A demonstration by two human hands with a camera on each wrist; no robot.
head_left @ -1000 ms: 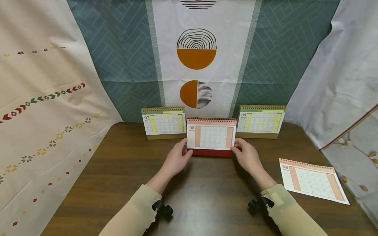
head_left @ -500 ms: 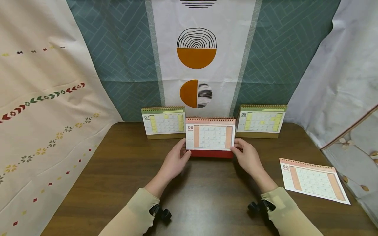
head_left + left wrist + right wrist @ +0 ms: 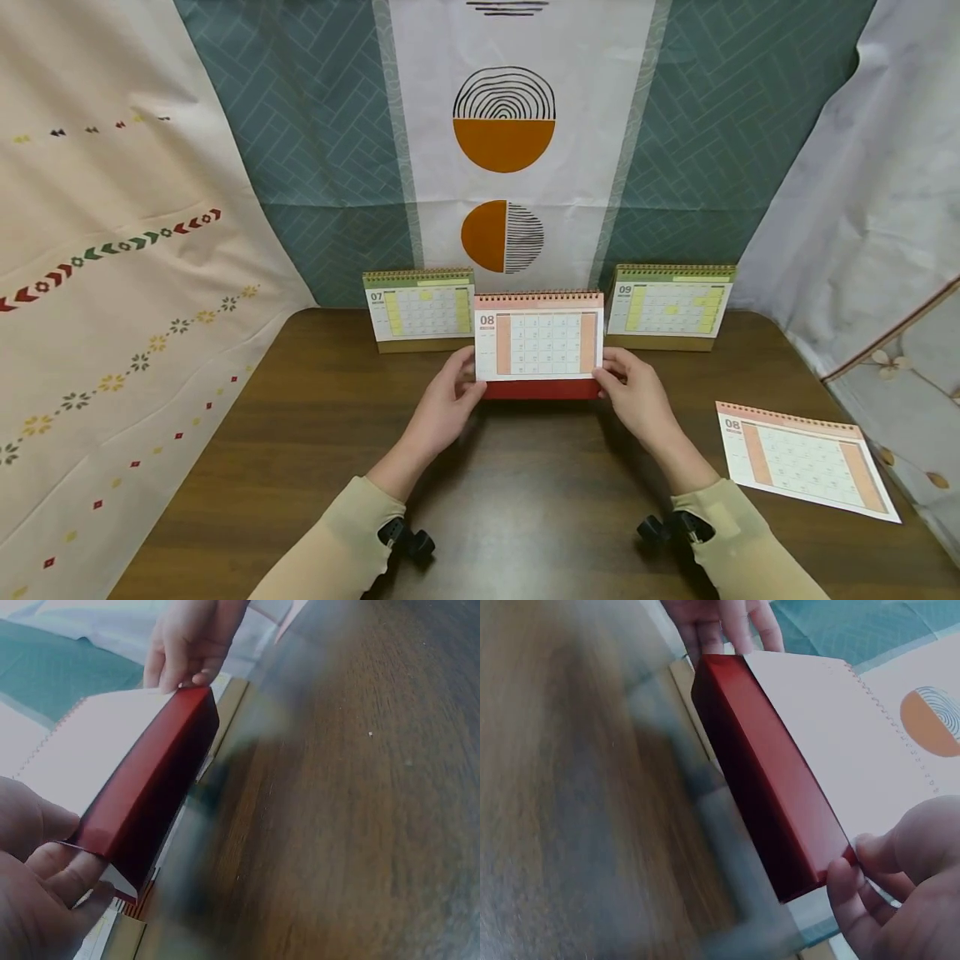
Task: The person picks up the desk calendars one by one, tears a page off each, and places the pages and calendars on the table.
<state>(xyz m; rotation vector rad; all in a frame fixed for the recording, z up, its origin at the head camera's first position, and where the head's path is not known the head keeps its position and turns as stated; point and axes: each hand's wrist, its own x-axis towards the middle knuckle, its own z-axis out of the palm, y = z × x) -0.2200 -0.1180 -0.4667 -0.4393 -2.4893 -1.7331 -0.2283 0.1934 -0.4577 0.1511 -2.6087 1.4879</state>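
Note:
A desk calendar (image 3: pixel 551 346) with a pink "08" page, a spiral top and a red base stands in the middle of the head view. My left hand (image 3: pixel 441 408) grips its left end, thumb on the front and fingers behind. The right hand (image 3: pixel 641 398) pinches the opposite end at the lower corner of the page. Both wrist views show the red base (image 3: pixel 146 776) from below, its dark underside visible and raised from the table. In the right wrist view, thumb and fingers of the right hand (image 3: pixel 907 885) close on the corner of the calendar (image 3: pixel 825 727).
Behind stand two green-topped desk calendars, "07" (image 3: pixel 423 312) on the left and "09" (image 3: pixel 667 310) on the right. A loose pink "08" calendar sheet (image 3: pixel 808 461) lies at the right on the brown wooden table (image 3: pixel 300 442). Patterned cloths (image 3: pixel 322 150) hang around the table.
Both hands keep their grip on the red-based calendar. Its top edge has risen slightly, and it has come a little nearer. The head view has shifted slightly.

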